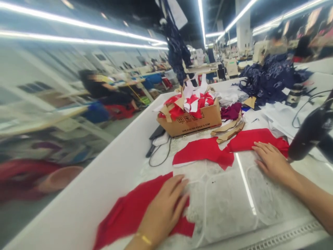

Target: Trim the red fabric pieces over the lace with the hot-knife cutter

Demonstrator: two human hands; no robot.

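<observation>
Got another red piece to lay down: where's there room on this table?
Between the left hand and right hand, the white padded sheet shows uncovered, below the red fabric pieces. The white table rim is bare along the left. Crowded: around the cardboard box and navy fabric heap.

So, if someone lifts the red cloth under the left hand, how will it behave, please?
It will probably hang floppy, not stiff: the red fabric piece lies flat with soft, irregular edges. It also looks thin and likely light for its size, as the left hand flattens it with open fingers.
</observation>
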